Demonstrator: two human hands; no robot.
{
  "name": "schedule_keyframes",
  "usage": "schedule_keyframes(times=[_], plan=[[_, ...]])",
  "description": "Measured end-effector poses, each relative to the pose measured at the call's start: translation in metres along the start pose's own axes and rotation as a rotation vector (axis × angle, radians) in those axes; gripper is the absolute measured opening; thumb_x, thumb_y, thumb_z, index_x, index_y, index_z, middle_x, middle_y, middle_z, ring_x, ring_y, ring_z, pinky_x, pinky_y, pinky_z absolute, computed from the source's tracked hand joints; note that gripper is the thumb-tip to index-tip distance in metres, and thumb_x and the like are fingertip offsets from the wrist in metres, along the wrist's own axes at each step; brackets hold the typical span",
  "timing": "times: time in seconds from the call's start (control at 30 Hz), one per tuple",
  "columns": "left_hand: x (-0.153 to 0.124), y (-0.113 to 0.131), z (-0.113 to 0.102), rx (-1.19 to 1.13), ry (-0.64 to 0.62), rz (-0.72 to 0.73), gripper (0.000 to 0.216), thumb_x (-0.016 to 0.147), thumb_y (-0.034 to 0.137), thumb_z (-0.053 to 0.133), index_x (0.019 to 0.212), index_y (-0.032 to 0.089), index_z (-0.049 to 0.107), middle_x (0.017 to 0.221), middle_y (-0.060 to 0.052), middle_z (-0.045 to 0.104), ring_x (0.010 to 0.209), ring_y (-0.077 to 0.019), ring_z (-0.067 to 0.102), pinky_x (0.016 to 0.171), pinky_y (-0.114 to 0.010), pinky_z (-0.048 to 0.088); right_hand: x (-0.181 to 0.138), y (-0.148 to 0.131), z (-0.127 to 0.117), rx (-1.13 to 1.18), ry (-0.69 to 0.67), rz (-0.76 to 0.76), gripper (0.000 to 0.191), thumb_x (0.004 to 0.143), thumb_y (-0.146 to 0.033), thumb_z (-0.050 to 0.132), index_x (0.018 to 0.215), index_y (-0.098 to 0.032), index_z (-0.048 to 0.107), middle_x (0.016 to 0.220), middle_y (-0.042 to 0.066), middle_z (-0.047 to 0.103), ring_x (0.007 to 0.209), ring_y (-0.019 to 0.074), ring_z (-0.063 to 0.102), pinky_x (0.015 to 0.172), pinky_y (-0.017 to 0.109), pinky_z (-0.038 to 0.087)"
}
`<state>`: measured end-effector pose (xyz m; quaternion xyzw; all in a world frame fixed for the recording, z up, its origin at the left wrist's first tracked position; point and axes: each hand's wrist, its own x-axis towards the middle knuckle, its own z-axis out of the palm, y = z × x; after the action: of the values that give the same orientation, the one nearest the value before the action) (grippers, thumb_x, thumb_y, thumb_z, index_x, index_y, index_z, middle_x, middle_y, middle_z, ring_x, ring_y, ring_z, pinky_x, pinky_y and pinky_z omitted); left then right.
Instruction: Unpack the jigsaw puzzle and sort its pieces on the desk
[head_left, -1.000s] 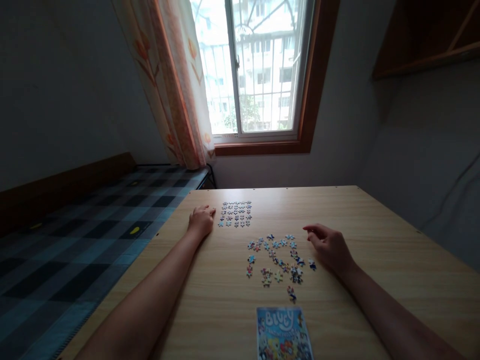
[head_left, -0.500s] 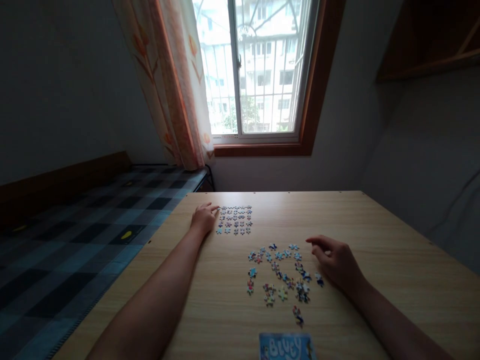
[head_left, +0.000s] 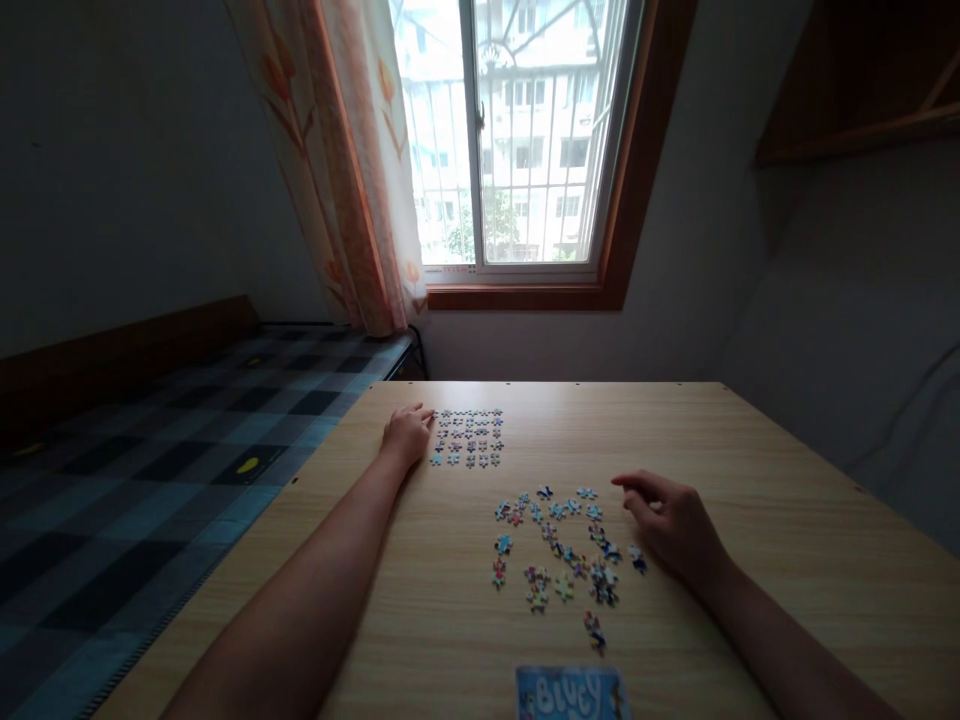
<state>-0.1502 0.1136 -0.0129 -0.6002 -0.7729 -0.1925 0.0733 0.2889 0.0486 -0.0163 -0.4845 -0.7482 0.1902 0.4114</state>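
My left hand (head_left: 407, 436) rests on the table's far left with its fingers stretched out. Its index fingertip reaches the top left corner of a grid of jigsaw pieces (head_left: 469, 433) set out in rows. Whether it touches the corner piece I cannot make out. My right hand (head_left: 666, 512) lies to the right of a loose scatter of jigsaw pieces (head_left: 563, 587). Its index finger points left, the thumb is below it, the other fingers are loosely bent, and nothing shows between them. Nearest to it lies a dark blue and white jigsaw piece (head_left: 637, 559).
A blue box or card lettered "Bluey" (head_left: 571, 694) lies at the near edge of the view on the wooden table (head_left: 780, 480). Left of the table is a bed with a checked cover (head_left: 225, 440). A window (head_left: 536, 150) and curtain (head_left: 352, 180) are beyond.
Both hands and the jigsaw pieces keep their places. Only the camera view has shifted very slightly.
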Motion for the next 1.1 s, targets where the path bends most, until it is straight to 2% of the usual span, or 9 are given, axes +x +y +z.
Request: schedule_keyframes(times=[0.1,0.2,0.33,0.47,0.6,0.67,0.83,0.93,1.1], plan=[[0.001,-0.001,-0.005,-0.006,0.016,0.010,0.051,0.079,0.011,0.045,0.123,0.016,0.070,0.136,-0.009,0.062,0.129,-0.0219,0.053,0.115,-0.032,0.035,0.000,-0.001,-0.001,-0.007,0.015,-0.010,0.027,0.081,-0.030,0.053,0.091,-0.021,0.076,0.080,0.005,0.076,0.062,0.0191,0.066,0.060,0.030,0.052],[0.001,-0.001,-0.006,-0.005,0.016,0.022,0.051,0.077,0.010,0.045,0.120,0.019,0.073,0.135,-0.007,0.063,0.128,-0.0220,0.054,0.115,-0.033,0.035,0.001,-0.001,-0.002,-0.002,0.021,-0.013,0.028,0.081,-0.029,0.052,0.091,-0.021,0.077,0.079,0.004,0.075,0.061,0.0189,0.066,0.059,0.030,0.052],[0.001,0.000,-0.005,0.006,-0.001,0.027,0.045,0.078,0.013,0.049,0.112,0.022,0.076,0.134,-0.006,0.063,0.128,-0.0238,0.054,0.113,-0.036,0.037,0.001,-0.001,0.000,0.012,0.020,0.007,0.027,0.082,-0.029,0.052,0.092,-0.021,0.076,0.081,0.005,0.076,0.065,0.0195,0.067,0.061,0.030,0.052],[0.003,0.001,-0.004,0.006,0.002,0.024,0.041,0.080,0.017,0.050,0.110,0.021,0.077,0.134,-0.008,0.063,0.128,-0.0250,0.054,0.113,-0.036,0.037,0.001,0.002,0.000,0.036,0.020,0.019,0.027,0.082,-0.028,0.052,0.093,-0.020,0.076,0.081,0.005,0.075,0.068,0.0202,0.068,0.062,0.030,0.052],[0.006,0.000,-0.003,-0.012,0.014,0.018,0.045,0.078,0.015,0.048,0.113,0.020,0.076,0.135,-0.007,0.063,0.129,-0.0227,0.053,0.114,-0.033,0.036,0.004,0.007,-0.001,0.046,0.091,0.071,0.027,0.082,-0.030,0.052,0.092,-0.020,0.075,0.081,0.006,0.075,0.068,0.0211,0.068,0.064,0.031,0.052],[0.007,-0.002,-0.003,-0.023,0.021,0.002,0.048,0.077,0.014,0.047,0.117,0.019,0.074,0.133,-0.006,0.064,0.129,-0.0215,0.053,0.115,-0.032,0.036,0.007,0.009,0.000,0.018,0.103,0.073,0.028,0.081,-0.029,0.052,0.092,-0.020,0.075,0.085,0.006,0.075,0.076,0.0228,0.069,0.070,0.033,0.054],[0.011,-0.007,-0.001,-0.042,0.021,-0.097,0.048,0.077,0.015,0.046,0.117,0.013,0.072,0.129,-0.010,0.066,0.124,-0.0231,0.057,0.109,-0.030,0.041,0.013,0.012,0.004,-0.099,0.004,-0.105,0.031,0.082,-0.019,0.050,0.100,-0.022,0.075,0.104,0.007,0.074,0.103,0.0251,0.064,0.095,0.041,0.048],[0.012,-0.008,-0.001,-0.039,0.015,-0.177,0.049,0.077,0.017,0.047,0.122,0.011,0.068,0.130,-0.013,0.065,0.120,-0.0269,0.059,0.104,-0.034,0.044,0.014,0.013,0.006,-0.097,-0.050,-0.177,0.035,0.082,-0.013,0.049,0.100,-0.023,0.076,0.106,0.007,0.074,0.105,0.0240,0.062,0.098,0.041,0.046],[0.010,-0.003,-0.001,-0.009,0.014,-0.247,0.050,0.085,0.029,0.043,0.128,0.010,0.061,0.133,-0.020,0.061,0.121,-0.0335,0.056,0.104,-0.044,0.042,0.013,0.013,0.007,-0.072,-0.115,-0.244,0.038,0.082,-0.008,0.047,0.097,-0.023,0.078,0.109,0.006,0.073,0.108,0.0227,0.062,0.100,0.039,0.046]])
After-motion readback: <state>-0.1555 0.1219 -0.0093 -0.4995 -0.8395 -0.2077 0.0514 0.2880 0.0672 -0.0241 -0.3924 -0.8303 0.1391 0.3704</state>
